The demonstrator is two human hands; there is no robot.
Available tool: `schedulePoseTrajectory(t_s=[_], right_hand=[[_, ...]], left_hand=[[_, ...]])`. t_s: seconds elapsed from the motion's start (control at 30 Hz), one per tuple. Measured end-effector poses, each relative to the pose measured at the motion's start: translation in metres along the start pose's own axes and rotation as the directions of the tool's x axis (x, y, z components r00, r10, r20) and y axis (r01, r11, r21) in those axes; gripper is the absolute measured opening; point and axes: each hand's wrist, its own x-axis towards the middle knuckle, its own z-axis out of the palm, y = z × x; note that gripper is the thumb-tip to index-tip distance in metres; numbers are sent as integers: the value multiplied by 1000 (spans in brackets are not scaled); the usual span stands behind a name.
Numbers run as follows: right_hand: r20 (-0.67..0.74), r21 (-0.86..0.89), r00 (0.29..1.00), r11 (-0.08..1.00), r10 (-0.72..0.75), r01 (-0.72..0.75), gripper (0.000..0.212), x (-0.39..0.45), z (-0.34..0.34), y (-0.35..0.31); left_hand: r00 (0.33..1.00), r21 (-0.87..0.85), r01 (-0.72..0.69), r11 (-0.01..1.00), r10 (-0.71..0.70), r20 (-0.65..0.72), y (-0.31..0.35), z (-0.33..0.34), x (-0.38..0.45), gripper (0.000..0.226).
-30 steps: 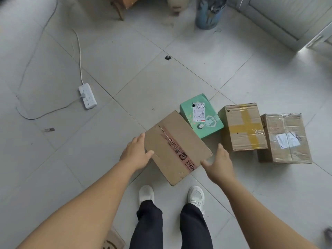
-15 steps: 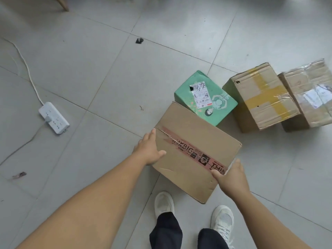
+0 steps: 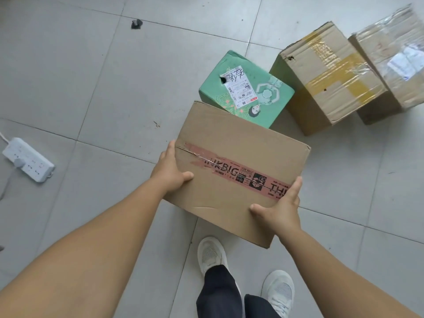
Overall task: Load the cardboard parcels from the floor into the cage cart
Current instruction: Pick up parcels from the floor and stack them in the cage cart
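At the bottom of the frame I see white shoes (image 3: 213, 255), and above them my left hand (image 3: 171, 173) and right hand (image 3: 280, 207) grip opposite ends of the brown taped parcel (image 3: 238, 154) at centre, thumbs on top. Beyond it, toward the upper right, a green box (image 3: 250, 88) and two taped cartons (image 3: 328, 74) sit on the tiled floor (image 3: 80, 76); a power strip (image 3: 28, 159) lies at the left edge.

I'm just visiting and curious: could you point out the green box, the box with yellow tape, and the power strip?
green box (image 3: 246, 90), head view, on its white shipping label.
box with yellow tape (image 3: 330, 76), head view, on its top face.
power strip (image 3: 28, 159), head view, on its white body.
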Motion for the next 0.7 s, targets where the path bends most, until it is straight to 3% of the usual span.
schedulePoseTrajectory(t_s=[0.3,0.7], right_hand=[[-45,38,999,999,-6,8,127,-45,-62,21],[-195,134,979,987,-64,91,124,-181,-233,0]], left_hand=[[999,-62,-1,998,-2,-45,26,10,-84,102],[965,-59,-226,972,215,-151,153,-51,-247,100]])
